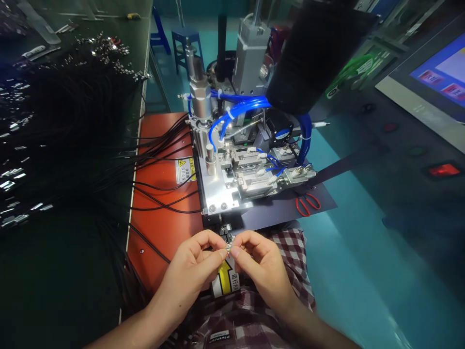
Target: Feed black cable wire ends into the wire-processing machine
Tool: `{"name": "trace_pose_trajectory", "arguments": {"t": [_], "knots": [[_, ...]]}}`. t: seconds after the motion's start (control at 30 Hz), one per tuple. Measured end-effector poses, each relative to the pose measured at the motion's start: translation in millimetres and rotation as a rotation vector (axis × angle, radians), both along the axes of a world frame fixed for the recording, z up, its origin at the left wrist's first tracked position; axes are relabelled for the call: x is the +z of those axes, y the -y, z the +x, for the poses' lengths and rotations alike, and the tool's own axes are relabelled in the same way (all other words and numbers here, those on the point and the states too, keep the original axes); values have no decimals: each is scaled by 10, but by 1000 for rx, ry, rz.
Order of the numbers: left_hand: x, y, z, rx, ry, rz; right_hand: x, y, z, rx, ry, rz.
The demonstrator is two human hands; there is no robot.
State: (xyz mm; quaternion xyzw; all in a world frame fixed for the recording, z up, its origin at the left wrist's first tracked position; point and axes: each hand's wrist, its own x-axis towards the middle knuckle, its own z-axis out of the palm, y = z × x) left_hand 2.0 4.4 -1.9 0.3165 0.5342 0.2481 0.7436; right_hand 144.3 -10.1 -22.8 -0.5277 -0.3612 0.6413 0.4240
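My left hand (198,264) and my right hand (257,259) meet at the front edge of the machine, thumbs and forefingers pinched. Between the fingertips shows a tiny bit of thin coloured wire ends (228,248), mostly covered by the fingers. Just beyond the fingertips are small black blocks (225,231) of the machine's track. Below the hands lies a white label with a yellow arrow (224,278). The metal machine (221,194) with blue air hoses (247,103) stands in front of me, and several black cables (165,206) run into its left side.
A red-orange panel (156,232) lies left of the machine. Beyond it, a dark table (119,29) carries a large heap of black cables (72,97) with shiny ends. Red-handled scissors (308,205) lie on the grey plate at right. A control screen (441,72) stands far right.
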Motion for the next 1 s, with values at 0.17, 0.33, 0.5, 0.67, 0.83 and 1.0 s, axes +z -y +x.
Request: {"name": "trace_pose_trajectory", "arguments": {"t": [0.17, 0.33, 0.5, 0.67, 0.83, 1.0], "knots": [[-11, 5, -1, 27, 12, -2, 25, 10, -19, -5, 1, 1], [-17, 20, -11, 24, 18, 25, 11, 31, -2, 28, 56, 74], [6, 14, -3, 14, -8, 53, 9, 56, 56, 77, 206, 173], [10, 2, -9, -16, -13, 17, 30, 43, 64, 113, 235, 181], [16, -28, -8, -4, 1, -49, 10, -3, 39, 88, 48, 39], [38, -46, -5, 5, 2, -101, 26, -30, 56, 65, 49, 5]]}}
